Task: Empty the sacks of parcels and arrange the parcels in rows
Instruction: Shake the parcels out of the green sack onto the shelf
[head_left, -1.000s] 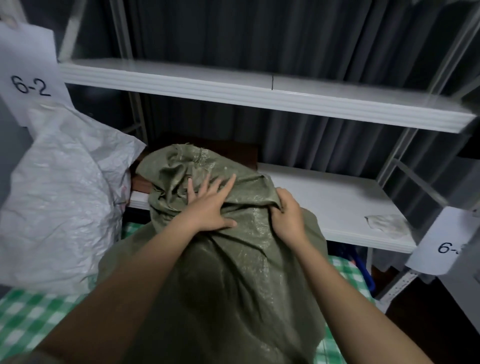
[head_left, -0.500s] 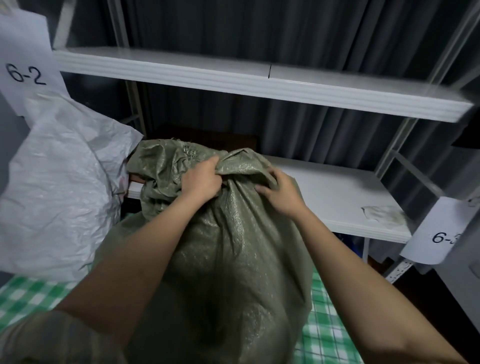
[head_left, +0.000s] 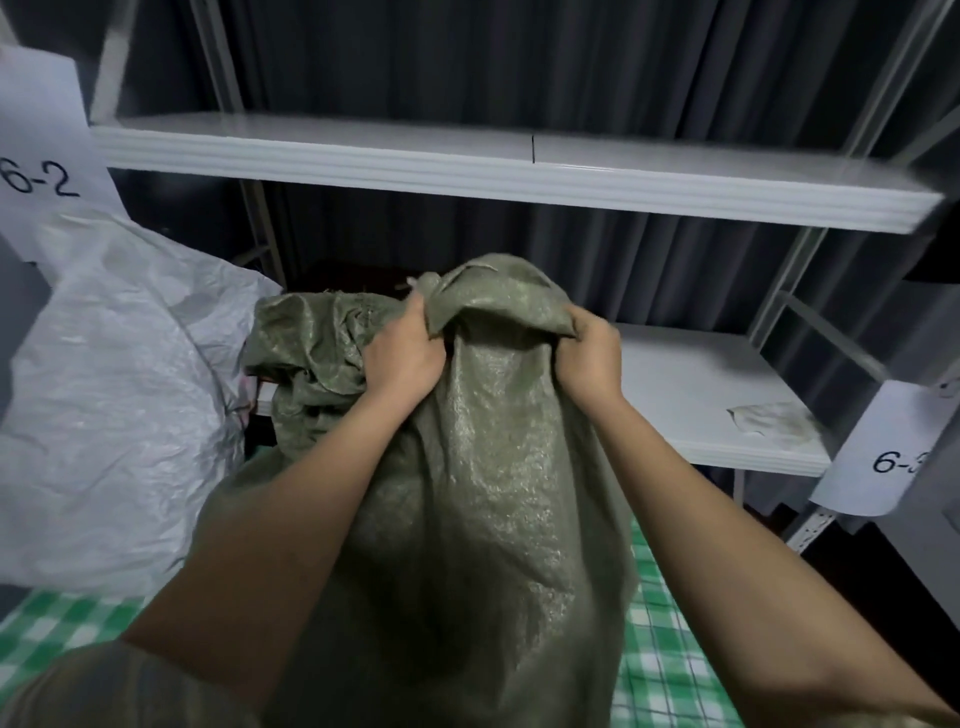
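Observation:
A large olive-green woven sack (head_left: 483, 509) stands upright in front of me on a green checked cloth (head_left: 670, 654). My left hand (head_left: 402, 358) is clenched on a bunch of fabric at the sack's top, left of centre. My right hand (head_left: 592, 358) grips the top fold on the right. Between the two hands the fabric rises in a hump. No parcels are visible; the sack hides its contents.
A crumpled white woven sack (head_left: 119, 395) leans at the left. White shelves: an upper shelf (head_left: 467, 166) and a lower shelf (head_left: 696, 395) holding a scrap of fabric (head_left: 774, 423). Paper labels "6-2" (head_left: 39, 171) and "6-3" (head_left: 888, 457) hang at the sides.
My left hand went from lying flat on the sack to a closed grip on its fabric. Both hands have pulled the top fold upward and apart.

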